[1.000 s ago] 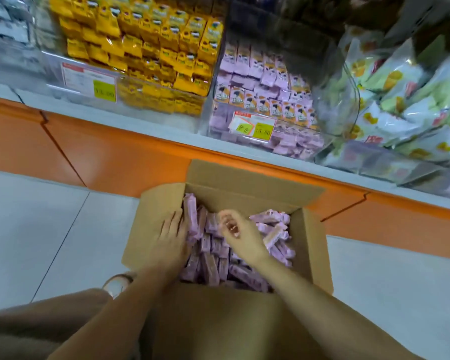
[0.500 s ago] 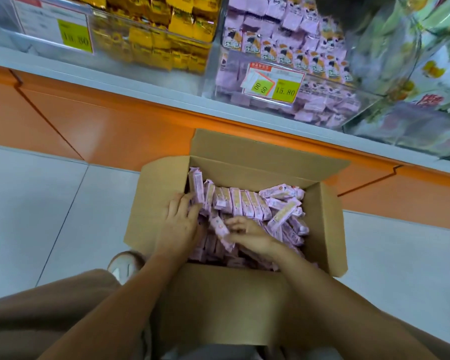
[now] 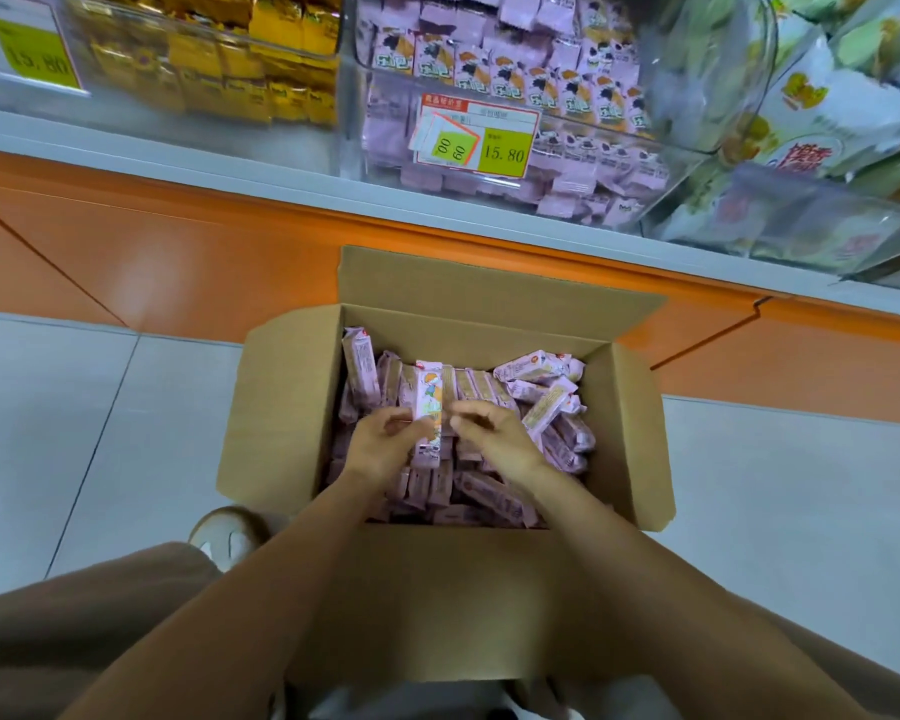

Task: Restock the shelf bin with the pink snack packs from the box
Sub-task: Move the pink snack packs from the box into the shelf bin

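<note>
Half a second ago both hands were buried among the packs in the open brown cardboard box (image 3: 489, 589). Now the left hand (image 3: 385, 444) pinches one long pink foil snack pack (image 3: 429, 407) upright above the heap, the right hand (image 3: 489, 433) beside it, fingers loosely curled (contact unclear). The clear plastic shelf bin (image 3: 515, 122) beyond the box comes next.
</note>
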{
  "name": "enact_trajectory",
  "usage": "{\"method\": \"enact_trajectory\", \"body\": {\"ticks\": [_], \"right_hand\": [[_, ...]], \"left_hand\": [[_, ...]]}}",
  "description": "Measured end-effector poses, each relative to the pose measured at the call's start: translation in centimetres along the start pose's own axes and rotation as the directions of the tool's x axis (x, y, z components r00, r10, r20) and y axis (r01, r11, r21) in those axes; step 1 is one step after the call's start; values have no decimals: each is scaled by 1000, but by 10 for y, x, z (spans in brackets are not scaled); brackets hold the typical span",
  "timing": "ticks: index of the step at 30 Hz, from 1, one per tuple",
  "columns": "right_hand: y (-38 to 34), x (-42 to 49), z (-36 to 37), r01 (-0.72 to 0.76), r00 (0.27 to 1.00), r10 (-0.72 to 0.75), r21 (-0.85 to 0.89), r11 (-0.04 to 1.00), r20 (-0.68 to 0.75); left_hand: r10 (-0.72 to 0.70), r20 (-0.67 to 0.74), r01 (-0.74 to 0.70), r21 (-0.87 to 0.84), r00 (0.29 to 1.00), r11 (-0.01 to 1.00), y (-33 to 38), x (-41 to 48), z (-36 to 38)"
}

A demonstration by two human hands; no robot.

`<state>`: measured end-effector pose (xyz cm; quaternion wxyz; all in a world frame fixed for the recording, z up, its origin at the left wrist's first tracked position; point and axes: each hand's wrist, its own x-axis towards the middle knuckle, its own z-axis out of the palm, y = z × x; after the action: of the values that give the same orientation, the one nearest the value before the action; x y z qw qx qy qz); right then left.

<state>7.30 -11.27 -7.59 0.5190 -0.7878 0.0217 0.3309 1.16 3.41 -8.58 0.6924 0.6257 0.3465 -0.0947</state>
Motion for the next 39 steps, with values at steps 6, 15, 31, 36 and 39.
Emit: {"method": "enact_trajectory", "body": {"ticks": [6, 15, 31, 36, 39], "right_hand": [[20, 53, -15, -55, 994, -1, -516, 855, -107], [40, 84, 6, -94, 988, -21, -712, 696, -152], [50, 21, -5, -56, 994, -18, -639, 767, -108], [52, 20, 3, -72, 996, 13, -718, 692, -87], [48, 25, 13, -119, 989, 7, -774, 622, -147]], "left_hand": [[-57, -164, 60, 11, 985, 998, -9, 24, -1], [-58, -130, 62, 22, 990, 998, -15, 46, 1], [-96, -110, 105, 75, 989, 992, -32, 47, -3], [-95, -97, 108, 140, 991, 984, -28, 38, -1], [-105, -113, 121, 151, 988, 981, -24, 36, 1]]}}
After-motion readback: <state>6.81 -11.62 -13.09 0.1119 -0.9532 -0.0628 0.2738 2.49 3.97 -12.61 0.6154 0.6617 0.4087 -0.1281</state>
